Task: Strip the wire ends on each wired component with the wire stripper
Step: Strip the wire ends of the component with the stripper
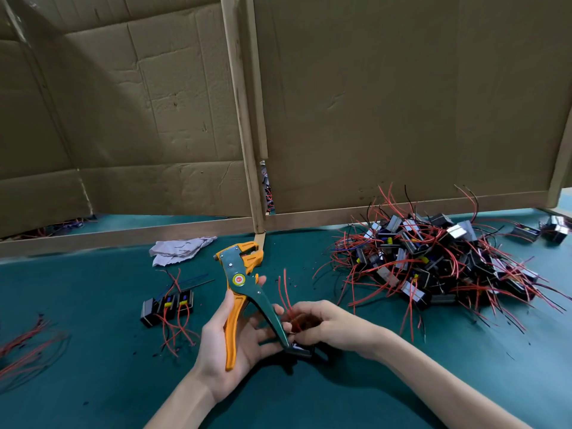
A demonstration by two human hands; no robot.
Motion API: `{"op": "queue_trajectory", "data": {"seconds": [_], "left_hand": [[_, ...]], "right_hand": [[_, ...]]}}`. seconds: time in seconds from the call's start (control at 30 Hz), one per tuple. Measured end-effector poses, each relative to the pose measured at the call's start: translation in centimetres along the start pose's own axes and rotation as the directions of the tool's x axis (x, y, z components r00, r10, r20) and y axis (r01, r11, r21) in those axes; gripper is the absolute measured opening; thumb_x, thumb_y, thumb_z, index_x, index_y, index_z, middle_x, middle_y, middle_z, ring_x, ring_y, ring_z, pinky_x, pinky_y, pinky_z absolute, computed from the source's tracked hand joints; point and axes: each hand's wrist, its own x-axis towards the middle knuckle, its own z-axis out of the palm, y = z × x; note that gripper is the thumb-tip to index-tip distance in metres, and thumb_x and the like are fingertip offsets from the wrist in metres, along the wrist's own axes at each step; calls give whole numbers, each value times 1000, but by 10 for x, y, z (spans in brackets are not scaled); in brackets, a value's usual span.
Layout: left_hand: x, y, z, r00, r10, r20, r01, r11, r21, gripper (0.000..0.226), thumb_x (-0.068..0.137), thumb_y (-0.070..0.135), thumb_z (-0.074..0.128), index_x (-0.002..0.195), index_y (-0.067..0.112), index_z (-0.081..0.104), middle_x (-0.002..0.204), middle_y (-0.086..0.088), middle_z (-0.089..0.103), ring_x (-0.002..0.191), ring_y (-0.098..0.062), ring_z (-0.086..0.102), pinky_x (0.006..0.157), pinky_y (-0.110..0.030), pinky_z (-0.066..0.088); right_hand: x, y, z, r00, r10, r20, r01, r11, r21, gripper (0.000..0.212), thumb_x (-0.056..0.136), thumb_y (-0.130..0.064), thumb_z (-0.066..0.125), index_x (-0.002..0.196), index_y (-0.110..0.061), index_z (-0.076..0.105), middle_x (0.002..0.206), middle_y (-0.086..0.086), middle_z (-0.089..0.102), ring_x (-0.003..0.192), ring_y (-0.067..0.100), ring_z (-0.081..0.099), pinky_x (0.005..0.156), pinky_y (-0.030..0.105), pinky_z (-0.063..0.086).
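My left hand (238, 339) holds the green and orange wire stripper (244, 283) by its handles, jaws pointing up and away. Beside it, my right hand (322, 326) pinches the red wires (284, 292) of a small black wired component (301, 348), which sits low under my fingers next to the green handle. The wires stick up between the two hands. A big heap of black components with red and black wires (433, 258) lies at the right. Three components (168, 306) with wires lie side by side to the left of the stripper.
A green mat (93, 366) covers the table. Cardboard walls (371, 103) on a wooden frame close off the back. A crumpled grey cloth (179, 247) lies near the frame. Loose red wires (24, 345) lie at the left edge. Two more components (541, 232) sit far right.
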Motion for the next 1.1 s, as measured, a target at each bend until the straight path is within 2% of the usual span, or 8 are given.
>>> {"op": "queue_trajectory", "data": {"seconds": [0.13, 0.3, 0.43, 0.6, 0.73, 0.9, 1.0, 1.1], "left_hand": [[-2, -5, 6, 1000, -23, 19, 23, 1000, -4, 57, 89, 57, 38, 131, 25, 57, 93, -22, 62, 79, -39, 61, 78, -55, 50], [-4, -10, 12, 998, -47, 53, 46, 999, 16, 58, 90, 58, 36, 133, 25, 55, 94, -21, 60, 80, -39, 59, 79, -54, 49], [-3, -12, 13, 997, -47, 65, 47, 999, -7, 58, 90, 57, 36, 134, 23, 54, 93, -22, 60, 80, -39, 59, 79, -56, 48], [-5, -11, 11, 995, -40, 87, 40, 999, 0, 60, 89, 60, 36, 135, 25, 53, 95, -22, 62, 82, -38, 61, 80, -54, 48], [-5, -9, 10, 995, -26, 91, 25, 1000, 8, 60, 90, 59, 35, 135, 25, 53, 95, -22, 62, 81, -38, 61, 80, -54, 49], [-6, 2, 5, 998, -1, 59, 1, 1000, -3, 59, 88, 61, 36, 132, 26, 56, 91, -20, 63, 78, -38, 63, 78, -53, 51], [-6, 7, 2, 999, -19, 35, 18, 1000, 15, 62, 87, 66, 35, 130, 28, 58, 88, -18, 63, 76, -36, 63, 78, -55, 51], [-8, 11, 1, 994, -89, 68, 83, 993, 82, 67, 85, 73, 32, 131, 31, 55, 88, -17, 60, 77, -36, 60, 82, -57, 49]], "right_hand": [[-4, -2, -6, 998, 35, 56, -39, 997, 71, 39, 58, 5, 40, 88, -13, 59, 91, 8, 57, 87, 20, 52, 82, 32, 38], [-3, -3, -3, 999, 1, -42, -1, 1000, 9, 36, 93, 10, 43, 75, -17, 59, 67, -13, 59, 62, -2, 51, 66, 13, 42], [-4, 0, -1, 999, -7, -32, 11, 991, 130, 20, 93, 0, 56, 83, -16, 61, 71, -7, 63, 63, 4, 56, 62, 16, 47], [-3, 2, 0, 995, -21, -102, 37, 987, 159, 9, 89, -3, 64, 93, -11, 63, 75, -4, 66, 70, 6, 58, 71, 17, 46], [-8, 1, 1, 989, -32, -144, 63, 974, 219, 6, 90, -4, 62, 95, 0, 63, 78, 5, 63, 69, 12, 56, 69, 22, 47], [-20, -9, -8, 978, -56, -202, 137, 899, 415, 14, 93, -14, 52, 83, -5, 56, 83, 10, 65, 76, 19, 58, 72, 27, 46], [-26, -14, -18, 984, -19, -177, 106, 864, 493, 21, 89, -25, 54, 71, -15, 52, 82, 10, 67, 91, 27, 58, 86, 37, 39], [-32, -16, -23, 992, -37, -118, 103, 779, 618, 28, 92, -27, 47, 67, -13, 44, 70, 11, 56, 78, 30, 60, 93, 46, 46]]}}
